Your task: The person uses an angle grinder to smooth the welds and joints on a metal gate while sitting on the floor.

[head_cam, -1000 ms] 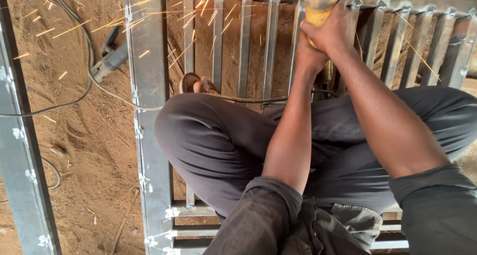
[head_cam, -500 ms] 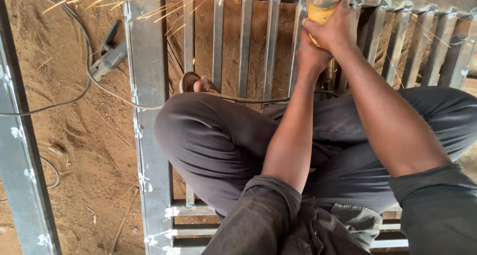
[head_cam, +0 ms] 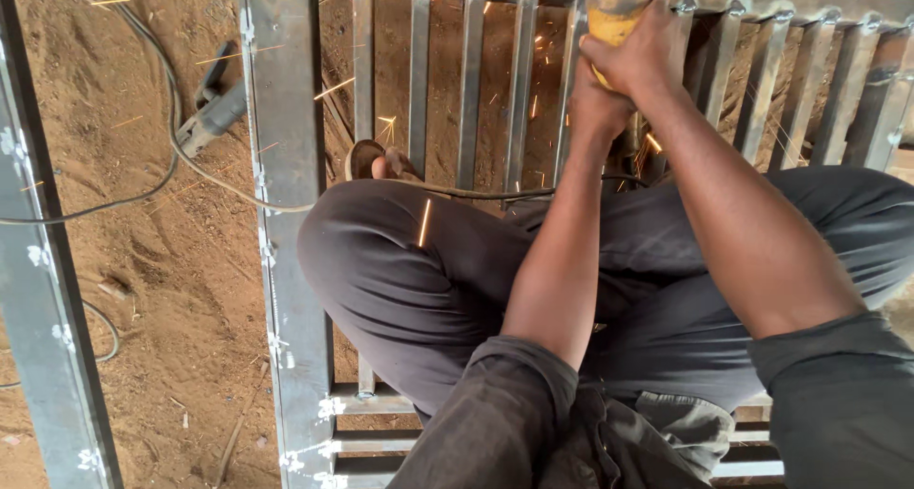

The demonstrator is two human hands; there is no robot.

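Both of my hands grip a yellow angle grinder (head_cam: 614, 13) at the top of the view. My left hand (head_cam: 592, 99) wraps the lower body of the tool, and my right hand (head_cam: 645, 56) covers it from the right. The grinder head meets the top rail of a grey metal gate frame (head_cam: 286, 213) lying flat on the ground. Orange sparks fly left and downward across the vertical bars (head_cam: 471, 89). I squat over the frame in dark trousers, one sandalled foot (head_cam: 373, 160) showing between the bars.
Sandy ground lies to the left, with a welding electrode holder (head_cam: 214, 118) and its black cable (head_cam: 143, 194) on it. Another grey metal bar (head_cam: 43, 289) runs along the far left. A thin cable crosses my knee toward the grinder.
My hands and the grinder stay at the same spot on the top rail. The spray of sparks has thinned and now falls lower across the bars and my knee.
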